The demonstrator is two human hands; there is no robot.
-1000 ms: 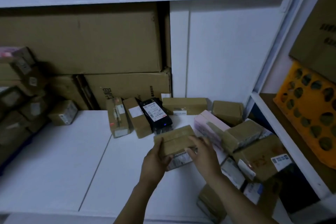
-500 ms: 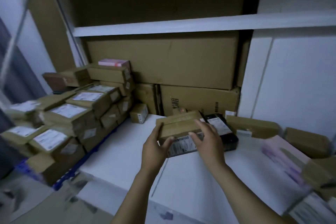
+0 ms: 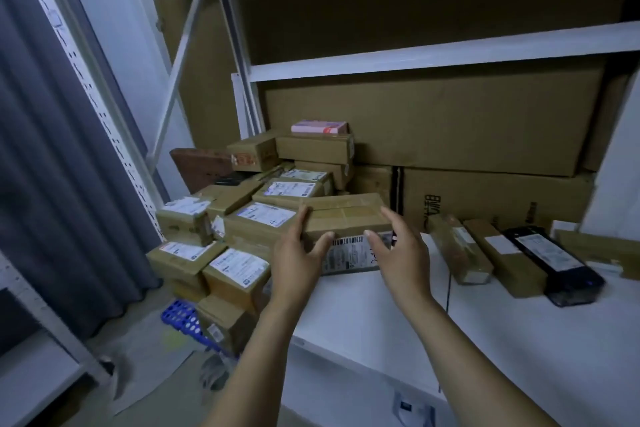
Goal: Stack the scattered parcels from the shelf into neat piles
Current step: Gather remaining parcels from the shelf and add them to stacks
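Note:
A brown cardboard parcel (image 3: 346, 215) with a white barcode label on its near side is held between both my hands above the left end of the white shelf (image 3: 485, 340). My left hand (image 3: 298, 260) grips its left end, thumb on the near face. My right hand (image 3: 401, 253) holds its right end with the fingers curved round it. Just left of the parcel stands a stepped pile of labelled parcels (image 3: 242, 218). Two brown parcels (image 3: 460, 250) and a black parcel (image 3: 550, 263) lie in a row on the shelf to the right.
Large cardboard cartons (image 3: 450, 121) fill the back of the shelf. A pink box (image 3: 318, 127) tops the pile. A blue crate (image 3: 183, 319) sits on the floor under the pile. A grey curtain (image 3: 41, 184) and a white shelf upright (image 3: 104, 107) stand at the left.
I have carried the parcel leftward from the scattered heap at the shelf's right end to the pile at the left. The view has swung left with it.

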